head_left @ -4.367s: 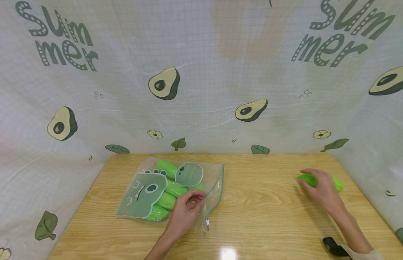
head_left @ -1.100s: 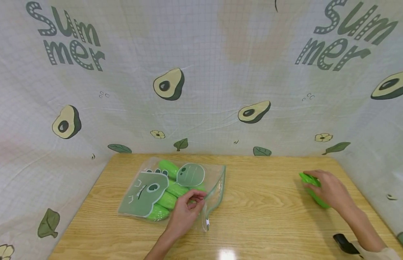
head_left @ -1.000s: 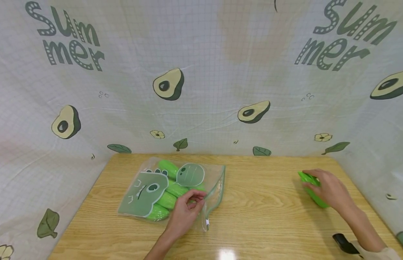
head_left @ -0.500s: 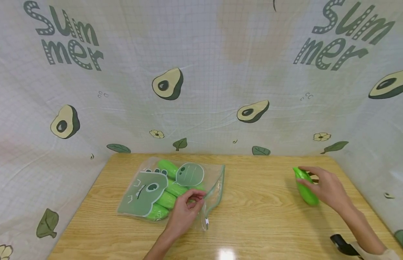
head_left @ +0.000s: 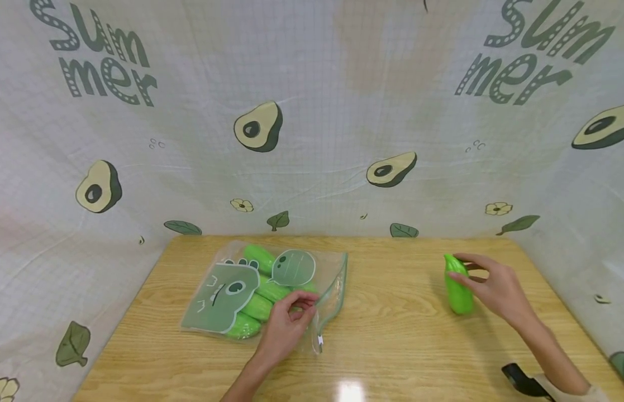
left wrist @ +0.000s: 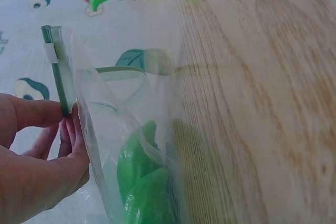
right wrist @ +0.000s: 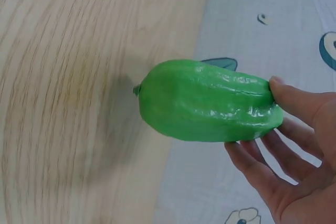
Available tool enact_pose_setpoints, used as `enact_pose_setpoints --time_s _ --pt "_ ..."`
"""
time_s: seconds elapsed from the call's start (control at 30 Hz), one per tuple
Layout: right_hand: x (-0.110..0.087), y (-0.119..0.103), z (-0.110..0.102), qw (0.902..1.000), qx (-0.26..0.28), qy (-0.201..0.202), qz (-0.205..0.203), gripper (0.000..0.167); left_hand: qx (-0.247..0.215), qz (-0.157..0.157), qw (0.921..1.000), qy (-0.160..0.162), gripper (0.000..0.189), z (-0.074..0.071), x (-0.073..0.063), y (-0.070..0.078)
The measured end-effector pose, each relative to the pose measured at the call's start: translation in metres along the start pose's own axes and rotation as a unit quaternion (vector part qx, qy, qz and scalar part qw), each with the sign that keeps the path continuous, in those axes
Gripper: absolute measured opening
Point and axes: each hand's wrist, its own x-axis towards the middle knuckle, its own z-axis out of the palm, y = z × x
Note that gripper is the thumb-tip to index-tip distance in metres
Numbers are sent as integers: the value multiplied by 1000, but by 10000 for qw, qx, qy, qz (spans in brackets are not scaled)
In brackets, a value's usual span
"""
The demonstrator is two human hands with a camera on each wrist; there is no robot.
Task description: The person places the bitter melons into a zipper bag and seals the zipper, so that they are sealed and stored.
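My right hand (head_left: pixel 500 287) grips a glossy green papaya (head_left: pixel 458 289) by its narrower end, above the right side of the table. In the right wrist view its broad end with a small stem points away from my fingers. My left hand (head_left: pixel 286 329) pinches the edge of a clear zip bag (head_left: pixel 206 312) with a green monster print, lying at the left. Several similar green fruits (left wrist: pixel 134 161) lie inside the bag. Its mouth gapes towards the right, and the white slider (left wrist: pixel 50 53) sits at one end of the green zip strip.
The wooden table (head_left: pixel 392 357) runs back to a hanging cloth (head_left: pixel 322 184) printed with avocados and leaves, which also encloses both sides. A black strap (head_left: pixel 523 382) shows at my right wrist.
My right hand has turned the papaya more upright, lifted it and brought it left, towards the bag. My left hand keeps its hold on the bag's edge.
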Motion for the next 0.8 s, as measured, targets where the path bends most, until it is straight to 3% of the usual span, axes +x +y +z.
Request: enact_pose_setpoints --time_s 0.53,0.8 --pt "0 -16 17 9975 614 -117 319 48 -16 -11 10000 -6 16 0 1 0" --pt "0 -22 25 9974 416 -165 566 49 -36 -15 10000 -8 17 0 1 0"
